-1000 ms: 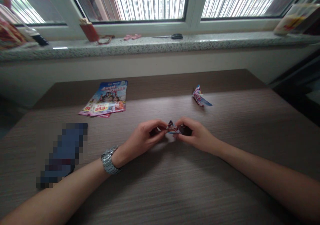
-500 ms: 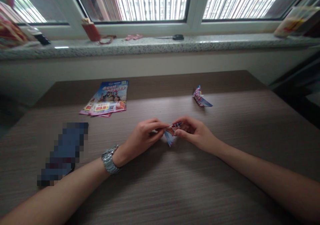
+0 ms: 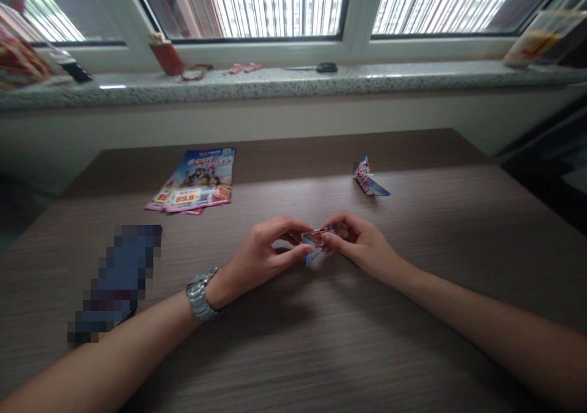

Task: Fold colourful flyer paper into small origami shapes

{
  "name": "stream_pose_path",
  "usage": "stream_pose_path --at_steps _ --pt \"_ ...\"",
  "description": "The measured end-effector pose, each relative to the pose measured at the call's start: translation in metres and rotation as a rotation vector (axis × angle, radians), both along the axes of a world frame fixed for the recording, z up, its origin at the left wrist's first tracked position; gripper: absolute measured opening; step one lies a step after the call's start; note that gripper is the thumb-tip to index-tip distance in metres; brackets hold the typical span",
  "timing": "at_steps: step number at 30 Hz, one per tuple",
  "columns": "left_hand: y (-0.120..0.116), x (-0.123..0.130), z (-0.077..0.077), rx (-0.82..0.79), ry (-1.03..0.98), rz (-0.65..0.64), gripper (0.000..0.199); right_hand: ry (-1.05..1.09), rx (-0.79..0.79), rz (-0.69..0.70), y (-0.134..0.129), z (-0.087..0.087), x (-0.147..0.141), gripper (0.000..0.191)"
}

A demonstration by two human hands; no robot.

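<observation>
A small piece of folded, printed paper (image 3: 312, 240) is between my two hands, above the middle of the table. My right hand (image 3: 356, 237) pinches its right side between thumb and fingers. On the other side, my left hand (image 3: 275, 245) has thumb and fingers around the paper's left edge, with a gap between them and the fingertips touching it. Farther back to the right, a second folded paper shape (image 3: 365, 179) stands on the table with a blue tip pointing right.
Printed leaflets (image 3: 202, 181) lie stacked at the back left of the table (image 3: 293, 352). A blurred dark blue object (image 3: 121, 278) rests beside my left forearm. The stone windowsill (image 3: 275, 86) holds a red case (image 3: 166, 55), pink pieces and a black-handled item (image 3: 326, 68).
My left thumb and fingers have spread apart from their pinch. The folded paper has turned slightly, and my right fingers have closed more on it.
</observation>
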State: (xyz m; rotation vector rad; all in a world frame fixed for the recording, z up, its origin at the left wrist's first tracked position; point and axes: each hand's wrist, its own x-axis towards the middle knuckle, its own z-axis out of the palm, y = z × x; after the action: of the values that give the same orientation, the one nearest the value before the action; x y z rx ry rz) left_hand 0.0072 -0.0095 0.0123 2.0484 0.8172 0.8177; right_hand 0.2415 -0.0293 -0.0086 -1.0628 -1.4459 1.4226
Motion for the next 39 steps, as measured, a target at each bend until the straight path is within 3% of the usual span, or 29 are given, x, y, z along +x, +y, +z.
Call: stream_pose_path --at_steps 9,39 --pt "0.0045 0.0029 -0.0096 -0.061 -0.158 0.004 0.015 0.044 -0.021 0.015 -0.0028 0.0003 -0.001 0.029" --pt "0.0085 -0.0021 -0.0084 0.019 -0.119 0.044 0.018 -0.005 -0.019 0.006 0.0001 0.0025 0.0032 0.025"
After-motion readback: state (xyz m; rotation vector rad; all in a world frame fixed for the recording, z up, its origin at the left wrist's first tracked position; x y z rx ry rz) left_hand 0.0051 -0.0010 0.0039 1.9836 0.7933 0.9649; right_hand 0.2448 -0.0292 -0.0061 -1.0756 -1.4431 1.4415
